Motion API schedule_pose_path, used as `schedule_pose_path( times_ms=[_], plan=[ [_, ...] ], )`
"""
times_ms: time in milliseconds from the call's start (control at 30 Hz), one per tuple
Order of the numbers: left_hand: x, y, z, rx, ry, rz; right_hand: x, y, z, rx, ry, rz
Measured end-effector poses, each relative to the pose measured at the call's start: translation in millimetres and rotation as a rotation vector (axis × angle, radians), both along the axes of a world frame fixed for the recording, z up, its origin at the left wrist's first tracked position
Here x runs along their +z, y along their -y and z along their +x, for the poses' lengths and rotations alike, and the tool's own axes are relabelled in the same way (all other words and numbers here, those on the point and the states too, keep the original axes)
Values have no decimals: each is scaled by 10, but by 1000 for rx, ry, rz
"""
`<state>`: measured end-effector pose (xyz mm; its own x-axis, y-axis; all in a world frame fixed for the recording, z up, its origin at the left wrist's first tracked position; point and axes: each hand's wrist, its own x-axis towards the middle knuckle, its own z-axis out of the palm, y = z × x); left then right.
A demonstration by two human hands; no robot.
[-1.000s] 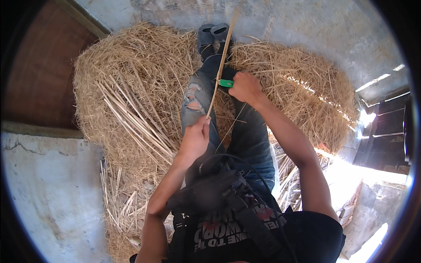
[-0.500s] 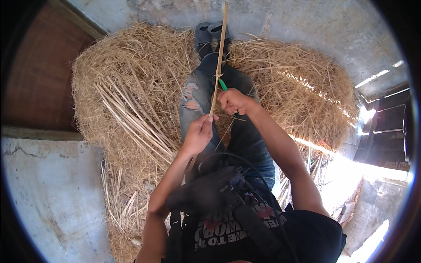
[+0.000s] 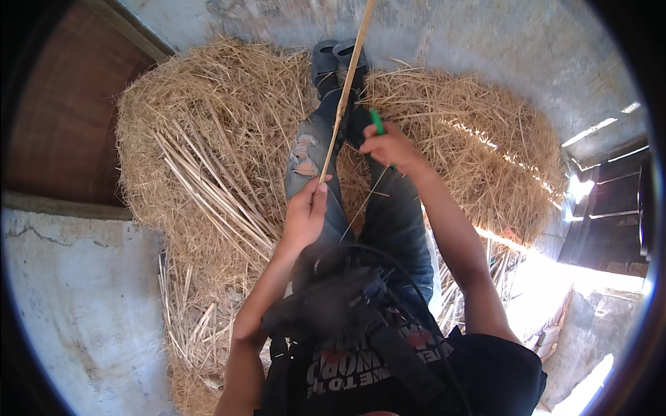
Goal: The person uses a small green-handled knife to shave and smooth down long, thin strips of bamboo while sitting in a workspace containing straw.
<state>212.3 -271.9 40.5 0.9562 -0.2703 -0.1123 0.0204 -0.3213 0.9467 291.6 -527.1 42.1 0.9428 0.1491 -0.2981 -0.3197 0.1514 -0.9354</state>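
My left hand (image 3: 305, 213) is closed around the lower end of a long, pale bamboo strip (image 3: 349, 73). The strip rises at a slant above my legs (image 3: 309, 149), its far end running out at the top edge; a knobby joint shows partway along it. To the right of the strip and apart from it, my right hand (image 3: 393, 147) grips a slim green tool (image 3: 377, 122). Its ends stick out of the fist; whether it carries a blade cannot be made out. A thin sliver (image 3: 375, 184) hangs just below that hand.
Heaped straw-like shavings (image 3: 215, 90) lie on both sides of my outstretched legs. A bundle of pale strips (image 3: 208, 191) rests on the left heap. Grey walls (image 3: 76, 298) stand around, with a brown panel (image 3: 76, 111) at left and bright gaps at right.
My right hand with the green tool has moved up and right, away from the bamboo strip. My left hand has shifted slightly left, and the strip leans more to the right.
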Motion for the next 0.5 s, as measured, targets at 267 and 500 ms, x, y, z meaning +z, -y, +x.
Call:
schedule_pose_path(
  times_ms=[267,500],
  plan=[
    [113,-144,-41,57,274,219,530,301,120,-260,303,3],
    [101,-129,-69,54,335,194,762,181,270,-277,331,-247]
  ],
)
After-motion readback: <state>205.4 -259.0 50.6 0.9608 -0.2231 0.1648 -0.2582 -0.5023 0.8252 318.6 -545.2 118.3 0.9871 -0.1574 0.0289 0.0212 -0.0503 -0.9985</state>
